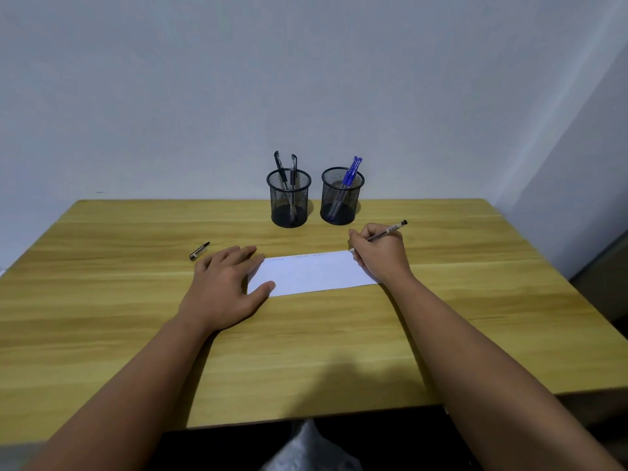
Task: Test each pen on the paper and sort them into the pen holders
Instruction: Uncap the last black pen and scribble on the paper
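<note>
**Pen tip at the paper's far right corner**

The right hand [379, 251] reaches forward from the near edge of the table [102, 300], its forearm running diagonally inward, and its curled fingers pinch a pen [385, 231] in a writing grip. The pen's long axis slants from the tip, low and to the left at the far right corner of the paper [312, 273], up to its dark end, which points toward the table's far right corner. The heel of this hand rests on the paper's right end.

The left hand [226, 287] lies flat, palm down, fingers straight and spread; it holds nothing, and its thumb and fingertips press on the paper's left end. The paper lies near the table's middle, its long side parallel to the near edge, with faint marks along its far edge.

A pen cap [199, 251] lies on the table just left of the left hand, angled toward the far edge. Near the far edge stand two mesh holders: the left holder [289, 198] contains black pens [287, 168], the right holder [341, 197] blue pens [351, 171] leaning right.
</note>
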Available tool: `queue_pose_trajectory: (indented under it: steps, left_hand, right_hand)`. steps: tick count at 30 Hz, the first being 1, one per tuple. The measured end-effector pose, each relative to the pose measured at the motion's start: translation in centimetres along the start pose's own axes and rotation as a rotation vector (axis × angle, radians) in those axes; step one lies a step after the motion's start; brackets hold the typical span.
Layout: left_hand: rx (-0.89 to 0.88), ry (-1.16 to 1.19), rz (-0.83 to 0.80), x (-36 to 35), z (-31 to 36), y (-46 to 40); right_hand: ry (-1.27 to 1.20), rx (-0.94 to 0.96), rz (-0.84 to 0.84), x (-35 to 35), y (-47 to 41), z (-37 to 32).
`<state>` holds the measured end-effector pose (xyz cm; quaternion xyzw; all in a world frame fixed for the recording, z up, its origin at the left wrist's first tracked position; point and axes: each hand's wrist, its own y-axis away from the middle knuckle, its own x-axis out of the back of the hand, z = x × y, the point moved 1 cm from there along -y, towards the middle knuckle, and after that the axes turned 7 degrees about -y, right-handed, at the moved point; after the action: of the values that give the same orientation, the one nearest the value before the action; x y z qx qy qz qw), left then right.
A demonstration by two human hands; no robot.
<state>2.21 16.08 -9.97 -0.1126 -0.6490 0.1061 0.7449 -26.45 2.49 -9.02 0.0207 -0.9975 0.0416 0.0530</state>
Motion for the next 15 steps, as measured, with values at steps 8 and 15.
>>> queue_pose_trajectory:
  steps: [8,15]
  left_hand:
    - [0.009,-0.015,-0.026,0.24,0.24,0.06]
    - [0.012,-0.004,-0.028,0.35,0.32,0.16]
  right_hand:
    - [0.071,0.019,-0.007,-0.15,0.22,-0.20]
    - [0.064,0.023,0.022,-0.03,0.57,-0.48]
